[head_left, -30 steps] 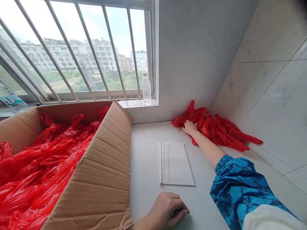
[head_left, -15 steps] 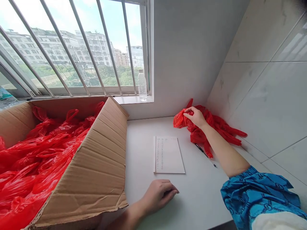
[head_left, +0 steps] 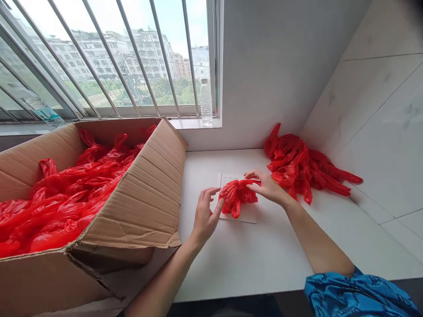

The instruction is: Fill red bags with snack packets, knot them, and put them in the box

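Note:
A crumpled red plastic bag (head_left: 238, 194) is over the notebook (head_left: 244, 216), covering most of its page. My right hand (head_left: 267, 188) has the bag's right end between thumb and fingers. At the bag's left edge is my left hand (head_left: 207, 212), its fingers curved and spread apart; the thumb tip meets or nearly meets the plastic. Further right, against the wall, lies a pile of red plastic bags (head_left: 292, 160).
On the left stands a cardboard box (head_left: 142, 207) filled with red plastic bags (head_left: 82, 193), one flap leaning over the white table (head_left: 205, 259). A clear bottle (head_left: 206, 103) stands on the sill by the barred window; another bottle (head_left: 49, 115) is behind the box.
My right hand has brought a red bag from the pile leftward onto the notebook. My left hand has lifted from the table and opened beside the bag. The view has shifted.

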{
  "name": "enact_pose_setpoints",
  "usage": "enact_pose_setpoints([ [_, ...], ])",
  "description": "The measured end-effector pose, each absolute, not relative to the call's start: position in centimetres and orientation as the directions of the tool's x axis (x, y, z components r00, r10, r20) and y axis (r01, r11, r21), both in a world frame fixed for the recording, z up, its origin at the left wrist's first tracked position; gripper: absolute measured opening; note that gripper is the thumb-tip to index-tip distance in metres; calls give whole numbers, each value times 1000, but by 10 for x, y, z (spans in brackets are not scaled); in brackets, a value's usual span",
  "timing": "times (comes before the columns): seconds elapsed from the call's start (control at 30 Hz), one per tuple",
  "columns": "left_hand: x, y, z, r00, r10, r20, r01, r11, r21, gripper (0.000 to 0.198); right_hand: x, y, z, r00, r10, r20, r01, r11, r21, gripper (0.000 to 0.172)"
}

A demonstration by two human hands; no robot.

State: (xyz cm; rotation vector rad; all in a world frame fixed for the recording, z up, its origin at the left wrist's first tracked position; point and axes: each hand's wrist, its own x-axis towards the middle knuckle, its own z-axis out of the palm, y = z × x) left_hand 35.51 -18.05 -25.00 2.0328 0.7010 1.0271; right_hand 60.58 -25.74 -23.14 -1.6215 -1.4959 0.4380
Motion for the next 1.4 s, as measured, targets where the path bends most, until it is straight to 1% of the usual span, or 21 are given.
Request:
enact_pose_setpoints([
  [0.07, 369, -178, -249, 573, 711, 408, 214, -610, 763, 40, 599, -259, -236, 220, 892, 395, 694, 142, -706, 15],
  [0.1, 376, -176, -249, 587, 711, 386, 242, -609, 755, 43, 595, -259, -238, 222, 858, 464, 746, 157, -647, 13],
  [0.17, 389, -170, -251, 613, 725, 313, 254, -557, 791, 37, 587, -260, -243, 189, 795, 577, 855, 155, -494, 14],
  [0.23, 396, -162, -256, 621, 749, 230, 183, -424, 887, 27, 583, -259, -252, 121, 797, 592, 923, 129, -363, 20],
  [0.3, 398, -155, -263, 598, 780, 182, 79, -283, 956, 23, 584, -258, -263, 87, 856, 510, 947, 88, -308, 31],
  [0.33, 397, -152, -266, 579, 797, 171, 41, -238, 970, 23, 586, -257, -268, 91, 884, 459, 947, 67, -316, 35],
  [0.4, 394, -148, -271, 547, 821, 162, 11, -200, 980, 23, 591, -257, -274, 108, 917, 384, 927, 46, -371, 37],
  [0.47, 392, -146, -273, 541, 827, 154, 5, -187, 982, 25, 595, -258, -273, 105, 923, 370, 902, 69, -427, 35],
  [0.53, 391, -147, -273, 556, 820, 138, -15, -156, 988, 27, 595, -261, -266, 96, 901, 424, 883, 119, -453, 27],
  [0.63, 389, -151, -269, 611, 775, 161, -85, -138, 987, 30, 589, -263, -255, 139, 803, 580, 871, 180, -458, 8],
  [0.67, 388, -153, -268, 633, 750, 193, -106, -162, 981, 35, 586, -264, -252, 161, 759, 631, 871, 191, -452, 5],
  [0.73, 387, -157, -264, 665, 696, 272, -114, -266, 957, 42, 580, -263, -251, 193, 700, 688, 882, 183, -434, 10],
  [0.77, 386, -160, -262, 670, 674, 310, -96, -336, 937, 42, 577, -262, -252, 198, 693, 693, 889, 171, -425, 13],
  [0.83, 386, -164, -258, 653, 652, 386, -33, -485, 874, 35, 572, -261, -255, 191, 716, 672, 902, 142, -407, 19],
  [0.93, 387, -168, -256, 602, 629, 491, 52, -645, 763, 22, 564, -261, -256, 158, 741, 653, 919, 131, -371, 12],
  [1.0, 387, -168, -255, 557, 639, 531, 89, -681, 727, 14, 563, -263, -254, 139, 730, 669, 922, 151, -357, 10],
  [1.07, 386, -164, -254, 503, 675, 539, 111, -670, 734, 11, 566, -265, -251, 147, 705, 694, 917, 166, -363, 12],
  [1.17, 383, -153, -255, 333, 793, 510, 99, -568, 817, 14, 584, -267, -247, 271, 641, 718, 884, 129, -450, 13],
  [1.27, 382, -141, -257, 141, 892, 430, 54, -441, 896, 20, 605, -270, -246, 447, 603, 661, 778, 103, -620, 14],
  [1.33, 381, -140, -258, 123, 904, 410, 19, -415, 910, 22, 611, -272, -246, 474, 646, 598, 702, 133, -700, 14],
  [1.4, 381, -145, -256, 166, 865, 474, 7, -481, 876, 24, 607, -273, -246, 435, 713, 550, 642, 183, -745, 13],
])
